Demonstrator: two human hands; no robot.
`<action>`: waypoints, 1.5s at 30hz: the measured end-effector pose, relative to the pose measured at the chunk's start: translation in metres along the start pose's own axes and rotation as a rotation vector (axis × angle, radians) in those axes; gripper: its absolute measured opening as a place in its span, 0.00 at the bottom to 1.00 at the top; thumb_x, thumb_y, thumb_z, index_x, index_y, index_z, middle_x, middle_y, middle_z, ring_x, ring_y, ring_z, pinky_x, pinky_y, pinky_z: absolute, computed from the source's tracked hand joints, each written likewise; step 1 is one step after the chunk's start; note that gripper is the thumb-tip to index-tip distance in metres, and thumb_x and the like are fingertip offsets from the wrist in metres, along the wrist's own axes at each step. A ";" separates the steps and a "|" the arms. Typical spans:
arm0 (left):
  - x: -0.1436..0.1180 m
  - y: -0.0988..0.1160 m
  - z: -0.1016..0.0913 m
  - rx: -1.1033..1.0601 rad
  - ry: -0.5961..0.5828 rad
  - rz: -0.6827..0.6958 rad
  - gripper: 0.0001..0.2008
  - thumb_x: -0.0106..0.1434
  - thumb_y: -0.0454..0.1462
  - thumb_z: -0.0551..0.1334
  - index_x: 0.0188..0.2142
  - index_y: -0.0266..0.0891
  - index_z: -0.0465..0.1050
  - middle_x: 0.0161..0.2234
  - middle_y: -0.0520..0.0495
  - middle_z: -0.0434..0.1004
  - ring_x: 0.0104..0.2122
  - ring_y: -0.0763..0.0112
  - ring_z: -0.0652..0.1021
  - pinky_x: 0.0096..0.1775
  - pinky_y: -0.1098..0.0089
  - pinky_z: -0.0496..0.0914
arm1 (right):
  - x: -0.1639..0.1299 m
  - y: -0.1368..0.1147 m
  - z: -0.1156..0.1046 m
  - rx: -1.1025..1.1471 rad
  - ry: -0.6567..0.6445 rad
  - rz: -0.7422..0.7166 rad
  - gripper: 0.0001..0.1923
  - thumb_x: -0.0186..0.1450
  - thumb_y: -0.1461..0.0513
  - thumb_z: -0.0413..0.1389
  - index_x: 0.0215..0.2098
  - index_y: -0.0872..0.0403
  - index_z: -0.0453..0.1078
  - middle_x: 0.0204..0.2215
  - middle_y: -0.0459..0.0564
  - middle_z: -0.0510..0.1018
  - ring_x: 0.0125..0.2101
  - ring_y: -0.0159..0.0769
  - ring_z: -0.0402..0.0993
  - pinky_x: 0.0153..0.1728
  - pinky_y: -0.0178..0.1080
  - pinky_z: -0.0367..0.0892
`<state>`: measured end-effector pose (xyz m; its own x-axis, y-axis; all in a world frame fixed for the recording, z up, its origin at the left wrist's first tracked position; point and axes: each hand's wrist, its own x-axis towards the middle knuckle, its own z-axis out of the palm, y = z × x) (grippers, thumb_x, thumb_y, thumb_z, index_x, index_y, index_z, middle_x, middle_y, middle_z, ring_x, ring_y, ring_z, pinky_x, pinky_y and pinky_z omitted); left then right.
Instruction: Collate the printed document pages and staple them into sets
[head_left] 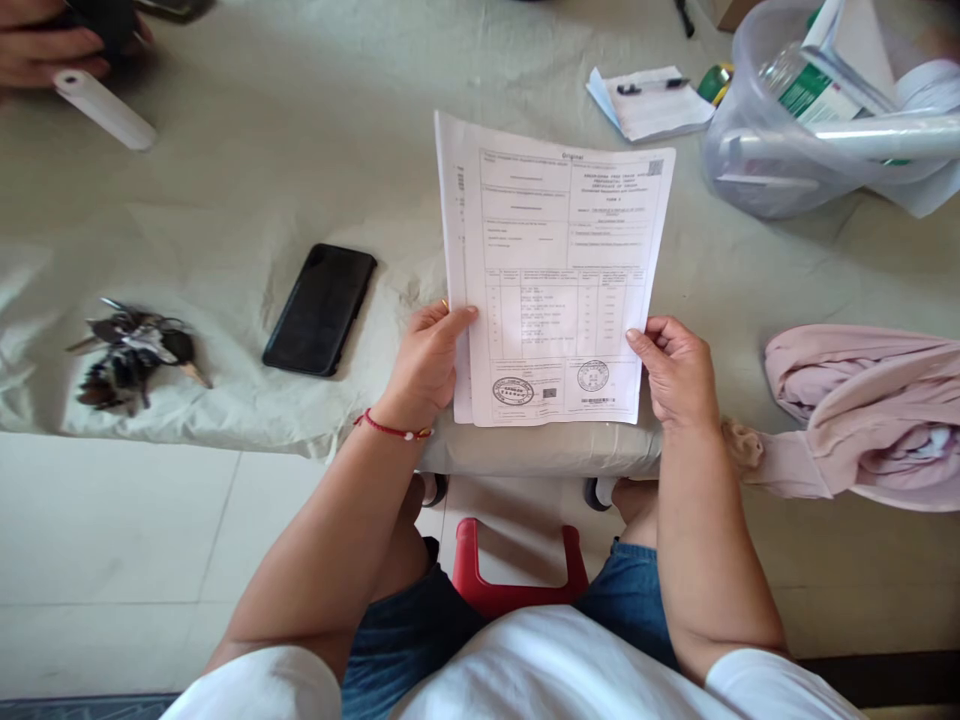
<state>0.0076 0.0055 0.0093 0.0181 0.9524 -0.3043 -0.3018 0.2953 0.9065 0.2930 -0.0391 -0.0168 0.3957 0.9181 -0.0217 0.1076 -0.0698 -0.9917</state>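
Printed sheets of paper point(555, 250), with a form, two round stamps and a QR code on the top one, are held up between both hands over the table's near edge. My left hand point(429, 350) pinches the left side, thumb on top. At the lower right side my right hand point(671, 365) grips the paper the same way, thumb in front and fingers behind. A second sheet shows along the left edge. To the left of my left hand lies a black phone point(320, 310) on the table cover.
Keys point(135, 350) lie far left. Behind them are a white paper roll point(105, 108) and another person's hand point(45, 50). A notepad with a pen point(652, 100) and a filled plastic basket point(750, 190) stand back right. Pink cloth point(862, 400) lies right; a red stool point(517, 595) is below.
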 end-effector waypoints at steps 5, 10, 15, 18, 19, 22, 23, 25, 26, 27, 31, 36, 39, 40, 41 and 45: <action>0.000 0.001 -0.001 0.002 -0.014 -0.001 0.15 0.56 0.42 0.74 0.42 0.40 0.81 0.41 0.41 0.90 0.56 0.41 0.86 0.57 0.46 0.83 | 0.009 0.008 -0.012 -0.040 0.124 -0.066 0.14 0.59 0.51 0.73 0.35 0.48 0.78 0.30 0.44 0.84 0.31 0.38 0.80 0.36 0.43 0.76; 0.001 -0.002 -0.007 0.026 -0.050 0.023 0.17 0.58 0.44 0.75 0.44 0.40 0.81 0.42 0.40 0.89 0.60 0.37 0.83 0.59 0.42 0.81 | 0.023 0.014 -0.024 0.008 0.325 -0.156 0.17 0.58 0.50 0.73 0.34 0.49 0.74 0.28 0.43 0.81 0.30 0.37 0.78 0.33 0.41 0.74; 0.001 -0.003 -0.010 0.031 -0.048 0.038 0.19 0.58 0.46 0.77 0.43 0.39 0.80 0.43 0.38 0.89 0.62 0.32 0.81 0.60 0.38 0.79 | 0.030 0.019 -0.029 0.065 0.502 -0.201 0.18 0.58 0.49 0.72 0.35 0.50 0.73 0.28 0.41 0.77 0.31 0.35 0.75 0.35 0.39 0.75; 0.000 -0.003 -0.010 0.033 -0.059 0.043 0.19 0.59 0.47 0.77 0.43 0.39 0.80 0.43 0.37 0.89 0.63 0.31 0.80 0.60 0.38 0.80 | 0.031 0.020 -0.028 0.101 0.528 -0.205 0.17 0.58 0.51 0.72 0.34 0.51 0.73 0.26 0.40 0.74 0.30 0.33 0.73 0.34 0.37 0.74; 0.000 -0.004 -0.010 0.034 -0.061 0.044 0.19 0.59 0.47 0.77 0.43 0.39 0.80 0.43 0.37 0.89 0.63 0.31 0.80 0.60 0.37 0.80 | 0.031 0.020 -0.028 0.113 0.528 -0.206 0.16 0.57 0.52 0.71 0.34 0.51 0.74 0.25 0.40 0.74 0.30 0.33 0.72 0.33 0.37 0.73; 0.001 -0.005 -0.010 0.035 -0.055 0.047 0.19 0.59 0.47 0.77 0.43 0.39 0.80 0.44 0.37 0.89 0.63 0.32 0.81 0.60 0.38 0.80 | 0.030 0.019 -0.025 0.137 0.516 -0.212 0.15 0.56 0.53 0.71 0.33 0.51 0.74 0.25 0.40 0.74 0.29 0.32 0.70 0.33 0.37 0.73; 0.001 -0.005 -0.009 0.035 -0.051 0.048 0.19 0.59 0.47 0.77 0.43 0.40 0.80 0.44 0.37 0.89 0.63 0.33 0.81 0.60 0.38 0.81 | 0.030 0.019 -0.024 0.138 0.512 -0.214 0.15 0.56 0.52 0.71 0.33 0.50 0.74 0.25 0.40 0.75 0.29 0.32 0.70 0.33 0.37 0.73; 0.001 -0.005 -0.009 0.036 -0.038 0.051 0.17 0.59 0.47 0.77 0.42 0.41 0.80 0.43 0.39 0.89 0.62 0.35 0.82 0.58 0.40 0.82 | 0.030 0.018 -0.022 0.138 0.511 -0.218 0.15 0.56 0.52 0.71 0.33 0.50 0.74 0.26 0.40 0.75 0.29 0.32 0.71 0.33 0.37 0.74; 0.001 -0.005 -0.009 0.037 -0.033 0.051 0.17 0.59 0.47 0.76 0.42 0.41 0.81 0.43 0.40 0.89 0.61 0.36 0.83 0.58 0.41 0.83 | 0.029 0.018 -0.022 0.136 0.509 -0.219 0.15 0.57 0.53 0.71 0.34 0.50 0.74 0.27 0.41 0.76 0.29 0.33 0.72 0.33 0.37 0.74; 0.001 -0.005 -0.009 0.039 -0.029 0.049 0.16 0.59 0.46 0.76 0.42 0.42 0.81 0.43 0.40 0.90 0.61 0.37 0.83 0.57 0.42 0.83 | 0.029 0.018 -0.022 0.134 0.508 -0.221 0.15 0.57 0.53 0.71 0.34 0.50 0.74 0.27 0.41 0.77 0.30 0.33 0.72 0.34 0.38 0.74; -0.001 -0.002 -0.007 0.037 -0.022 0.040 0.16 0.58 0.45 0.76 0.42 0.40 0.82 0.44 0.39 0.90 0.60 0.38 0.84 0.57 0.43 0.83 | 0.027 0.017 -0.021 0.097 0.508 -0.246 0.13 0.59 0.54 0.70 0.35 0.50 0.74 0.27 0.41 0.77 0.30 0.33 0.73 0.35 0.39 0.75; -0.002 -0.002 -0.005 0.025 -0.027 0.036 0.16 0.56 0.45 0.77 0.41 0.41 0.82 0.43 0.40 0.90 0.59 0.38 0.84 0.57 0.43 0.83 | 0.020 0.010 -0.014 0.028 0.468 -0.272 0.11 0.63 0.53 0.68 0.37 0.50 0.75 0.29 0.42 0.79 0.30 0.35 0.76 0.39 0.42 0.76; -0.001 -0.003 -0.004 0.020 -0.058 0.028 0.17 0.56 0.45 0.76 0.42 0.40 0.83 0.43 0.40 0.90 0.59 0.38 0.85 0.58 0.44 0.83 | 0.014 0.003 -0.007 -0.050 0.417 -0.299 0.11 0.67 0.52 0.66 0.39 0.48 0.75 0.31 0.44 0.81 0.33 0.38 0.78 0.41 0.44 0.76; -0.001 -0.003 -0.003 0.019 -0.063 0.030 0.17 0.57 0.45 0.76 0.42 0.40 0.83 0.43 0.40 0.90 0.59 0.38 0.84 0.58 0.44 0.83 | 0.012 0.002 -0.004 -0.084 0.406 -0.311 0.10 0.68 0.52 0.65 0.40 0.48 0.75 0.31 0.44 0.81 0.33 0.38 0.78 0.41 0.45 0.76; -0.001 -0.003 -0.003 0.017 -0.064 0.033 0.17 0.58 0.46 0.75 0.43 0.40 0.83 0.44 0.40 0.90 0.59 0.38 0.84 0.59 0.45 0.82 | 0.010 0.000 -0.002 -0.116 0.396 -0.322 0.09 0.69 0.52 0.64 0.40 0.47 0.74 0.31 0.44 0.81 0.32 0.39 0.78 0.40 0.45 0.75; -0.002 -0.002 -0.001 0.005 -0.048 0.040 0.16 0.60 0.47 0.74 0.43 0.40 0.83 0.44 0.39 0.90 0.60 0.39 0.84 0.59 0.45 0.82 | 0.004 -0.005 0.004 -0.175 0.336 -0.337 0.09 0.71 0.52 0.64 0.40 0.47 0.74 0.30 0.43 0.80 0.31 0.37 0.76 0.37 0.43 0.72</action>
<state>0.0076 0.0032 0.0076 0.0519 0.9660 -0.2531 -0.2981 0.2569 0.9193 0.2907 -0.0340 -0.0125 0.5812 0.7264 0.3667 0.4198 0.1184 -0.8999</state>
